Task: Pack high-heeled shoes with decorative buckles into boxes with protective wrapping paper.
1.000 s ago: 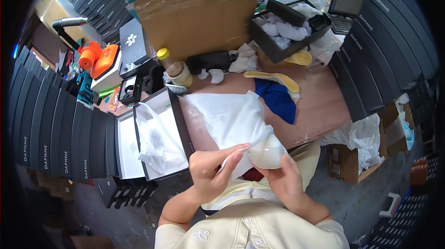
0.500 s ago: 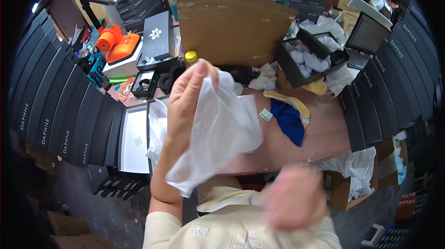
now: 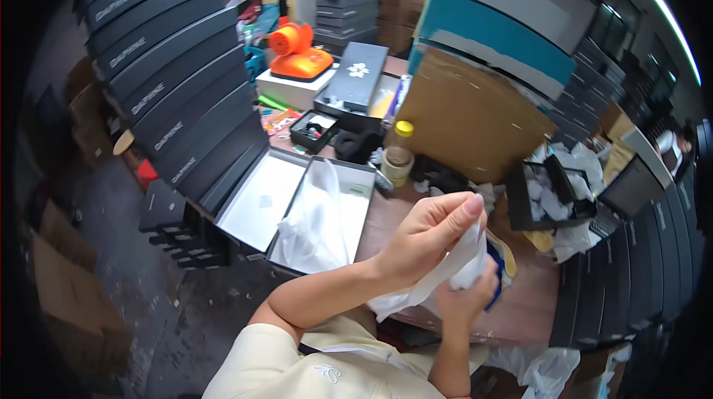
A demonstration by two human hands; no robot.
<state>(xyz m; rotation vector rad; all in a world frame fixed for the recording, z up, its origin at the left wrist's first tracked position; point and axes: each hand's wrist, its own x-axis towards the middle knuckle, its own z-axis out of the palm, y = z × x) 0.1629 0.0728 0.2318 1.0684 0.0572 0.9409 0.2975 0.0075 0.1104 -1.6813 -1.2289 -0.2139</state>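
My left hand [image 3: 431, 239] is raised over the front of the table, thumb and fingers pinched on the top of a thin white sheet [image 3: 423, 291], like tissue or a soft bag. Lower down and to the right, my right hand [image 3: 469, 296] is closed round a bunched part of that sheet; its fingertips are partly hidden. Behind the right hand a blue cloth [image 3: 496, 291] and a yellow-edged piece [image 3: 508, 262] show in part. To the left lies an open shoe box [image 3: 360, 213] with crumpled white tissue paper [image 3: 316, 224] inside, its white-lined lid [image 3: 264, 202] beside it.
Tall stacks of dark shoe boxes [image 3: 174, 95] rise at the left, with more [image 3: 631, 280] at the right. Farther back are an orange device [image 3: 297, 61], a yellow-capped bottle [image 3: 401, 139], a cardboard panel [image 3: 468, 113] and a dark box of crumpled paper [image 3: 549, 198].
The view has swung left, bringing the open shoe box nearer the middle. My right hand, blurred and apart before, now grips the white sheet beneath my left hand.
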